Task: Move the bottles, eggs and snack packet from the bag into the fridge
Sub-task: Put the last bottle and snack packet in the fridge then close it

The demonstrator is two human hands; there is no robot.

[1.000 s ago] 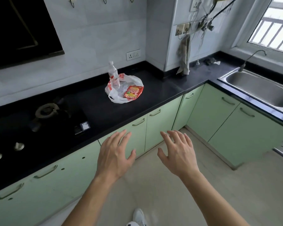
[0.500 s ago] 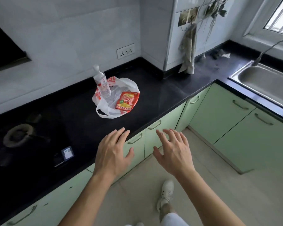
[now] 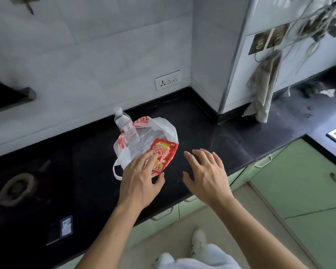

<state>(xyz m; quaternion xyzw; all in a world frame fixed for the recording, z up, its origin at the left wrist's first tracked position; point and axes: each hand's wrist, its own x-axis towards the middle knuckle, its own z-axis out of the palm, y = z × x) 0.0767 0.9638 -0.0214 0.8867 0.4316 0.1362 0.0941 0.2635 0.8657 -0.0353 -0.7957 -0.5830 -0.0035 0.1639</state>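
Left hand (image 3: 140, 179) and right hand (image 3: 206, 174) outstretched, fingers spread, empty.

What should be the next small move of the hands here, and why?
Probably the left hand should close on the red snack packet. Its fingertips already reach over the packet, which lies on top of the open bag, and both hands are open and hold nothing. The right hand hovers beside it above the counter.

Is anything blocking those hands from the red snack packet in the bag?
Nothing visible. The snack packet lies on top of the open bag; the left hand is already over it, both hands empty.
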